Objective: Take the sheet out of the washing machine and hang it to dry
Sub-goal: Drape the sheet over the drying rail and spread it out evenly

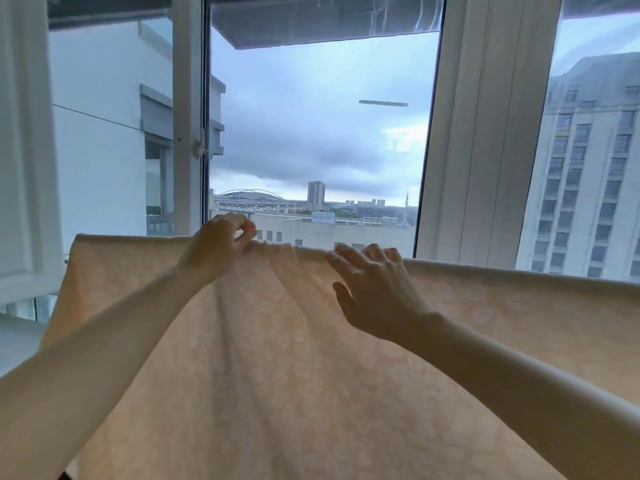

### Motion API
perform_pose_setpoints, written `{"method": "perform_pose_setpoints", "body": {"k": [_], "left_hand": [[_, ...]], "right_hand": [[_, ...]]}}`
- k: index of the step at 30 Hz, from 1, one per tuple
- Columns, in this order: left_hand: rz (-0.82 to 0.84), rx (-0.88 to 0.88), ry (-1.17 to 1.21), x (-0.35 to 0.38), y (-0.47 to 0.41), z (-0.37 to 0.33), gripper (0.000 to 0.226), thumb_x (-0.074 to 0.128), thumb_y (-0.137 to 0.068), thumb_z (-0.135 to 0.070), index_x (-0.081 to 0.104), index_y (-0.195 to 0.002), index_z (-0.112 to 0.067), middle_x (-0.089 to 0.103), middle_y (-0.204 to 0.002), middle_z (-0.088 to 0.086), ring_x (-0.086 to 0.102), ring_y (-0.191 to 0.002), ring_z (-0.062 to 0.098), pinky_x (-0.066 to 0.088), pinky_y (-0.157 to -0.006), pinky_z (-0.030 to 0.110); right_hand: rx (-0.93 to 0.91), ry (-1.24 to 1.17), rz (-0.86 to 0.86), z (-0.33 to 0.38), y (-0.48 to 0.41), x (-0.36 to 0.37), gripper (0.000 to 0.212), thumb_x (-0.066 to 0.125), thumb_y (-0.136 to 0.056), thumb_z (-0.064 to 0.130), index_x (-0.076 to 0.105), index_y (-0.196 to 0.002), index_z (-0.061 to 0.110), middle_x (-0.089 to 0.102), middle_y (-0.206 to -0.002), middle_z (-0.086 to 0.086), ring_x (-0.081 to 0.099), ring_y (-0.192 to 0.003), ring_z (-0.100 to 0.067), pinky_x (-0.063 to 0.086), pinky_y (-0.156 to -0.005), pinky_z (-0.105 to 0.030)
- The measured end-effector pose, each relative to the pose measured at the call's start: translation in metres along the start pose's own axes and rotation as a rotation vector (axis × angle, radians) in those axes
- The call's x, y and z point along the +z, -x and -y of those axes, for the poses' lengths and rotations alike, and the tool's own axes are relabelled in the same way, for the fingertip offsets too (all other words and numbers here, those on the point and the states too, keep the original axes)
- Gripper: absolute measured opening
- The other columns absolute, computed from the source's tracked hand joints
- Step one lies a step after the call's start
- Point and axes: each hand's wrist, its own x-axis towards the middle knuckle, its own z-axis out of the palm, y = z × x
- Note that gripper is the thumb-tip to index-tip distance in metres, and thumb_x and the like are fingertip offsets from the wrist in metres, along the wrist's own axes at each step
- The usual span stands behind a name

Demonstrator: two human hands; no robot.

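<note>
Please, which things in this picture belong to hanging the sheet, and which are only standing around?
For the job: sheet; left hand, pinching its top edge; right hand, open, at its top edge.
Only around: window frame; window handle; buildings outside.

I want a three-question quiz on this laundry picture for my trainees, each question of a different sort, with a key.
1. True or false: the sheet hangs across in front of the window.
2. Which hand pinches the sheet's top edge? A. left hand B. right hand C. neither
3. Fill in: the right hand's fingers are ____ (spread or curled).
Key: 1 true; 2 A; 3 spread.
</note>
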Motion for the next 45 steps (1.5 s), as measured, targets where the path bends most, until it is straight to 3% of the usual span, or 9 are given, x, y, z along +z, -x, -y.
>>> {"method": "perform_pose_setpoints", "body": {"k": [3,7,9,14,19,23,28,33,45], "left_hand": [[0.229,-0.059,0.032,-0.002,-0.013,0.025,0.029,0.052,-0.098,-0.035,0.068,-0.108,-0.014,0.07,-0.111,0.003,0.064,-0.104,0.023,0.046,-0.087,0.033],[0.328,-0.054,0.082,-0.005,-0.023,0.046,0.049,0.051,-0.097,-0.042,0.066,-0.079,0.001,0.064,-0.07,0.014,0.06,-0.069,0.027,0.042,-0.067,0.033],[0.3,-0.011,0.193,-0.01,-0.026,0.051,0.038,0.06,-0.094,-0.032,0.067,-0.065,-0.008,0.058,-0.054,-0.004,0.054,-0.058,0.015,0.037,-0.059,0.027],[0.105,0.095,0.219,-0.017,-0.021,0.06,0.016,0.065,-0.091,-0.018,0.074,-0.079,-0.012,0.066,-0.067,-0.006,0.058,-0.065,0.0,0.037,-0.065,0.016],[-0.128,0.138,0.135,-0.027,-0.009,0.092,0.023,0.057,-0.096,-0.019,0.067,-0.081,-0.005,0.066,-0.073,0.006,0.057,-0.064,0.014,0.044,-0.07,0.029],[-0.254,0.201,0.085,-0.038,0.011,0.11,0.025,0.05,-0.099,-0.027,0.059,-0.084,-0.01,0.057,-0.079,-0.001,0.054,-0.066,0.015,0.045,-0.063,0.03],[-0.141,0.289,0.114,-0.033,0.046,0.11,0.023,0.056,-0.094,-0.028,0.052,-0.075,-0.015,0.051,-0.068,-0.008,0.051,-0.055,0.003,0.04,-0.054,0.013],[-0.134,0.376,0.057,-0.03,0.047,0.101,0.021,0.066,-0.088,-0.017,0.056,-0.072,-0.007,0.055,-0.069,-0.001,0.051,-0.054,0.012,0.049,-0.054,0.026],[-0.115,0.406,0.062,-0.023,0.046,0.086,0.021,0.07,-0.087,-0.016,0.056,-0.072,-0.013,0.057,-0.068,-0.005,0.053,-0.054,0.007,0.047,-0.052,0.02]], "right_hand": [[0.043,0.031,-0.006,0.009,-0.001,0.001,0.052,0.041,-0.091,0.039,0.041,-0.141,0.022,0.045,-0.144,0.0,0.052,-0.115,-0.028,0.04,-0.095,-0.047],[0.108,0.055,-0.027,0.021,-0.007,0.002,0.05,0.046,-0.09,0.036,0.045,-0.138,0.022,0.05,-0.139,0.0,0.054,-0.112,-0.027,0.041,-0.092,-0.046],[0.131,0.066,-0.041,0.031,-0.011,0.004,0.049,0.048,-0.09,0.035,0.046,-0.137,0.022,0.052,-0.138,0.0,0.055,-0.112,-0.028,0.041,-0.091,-0.046],[0.186,0.09,-0.053,0.063,-0.028,0.007,0.047,0.048,-0.092,0.033,0.047,-0.138,0.022,0.056,-0.134,-0.001,0.056,-0.109,-0.029,0.039,-0.091,-0.046],[0.187,0.111,0.001,0.084,-0.045,0.008,0.048,0.042,-0.095,0.035,0.039,-0.142,0.024,0.053,-0.134,-0.002,0.054,-0.113,-0.028,0.04,-0.095,-0.047],[0.156,0.094,0.011,0.096,-0.053,0.01,0.049,0.043,-0.095,0.036,0.037,-0.142,0.024,0.052,-0.134,-0.002,0.054,-0.113,-0.028,0.04,-0.095,-0.049],[0.096,0.121,0.031,0.106,-0.056,0.013,0.056,0.038,-0.095,0.047,0.033,-0.146,0.027,0.044,-0.142,-0.004,0.049,-0.118,-0.028,0.037,-0.096,-0.049],[0.098,0.069,0.057,0.104,-0.063,0.011,0.055,0.032,-0.097,0.052,0.028,-0.148,0.03,0.042,-0.142,-0.002,0.048,-0.12,-0.027,0.035,-0.099,-0.048],[-0.007,-0.005,0.103,0.119,-0.093,0.024,0.059,0.036,-0.097,0.048,0.018,-0.15,0.03,0.031,-0.152,0.004,0.043,-0.126,-0.029,0.035,-0.1,-0.051]]}}
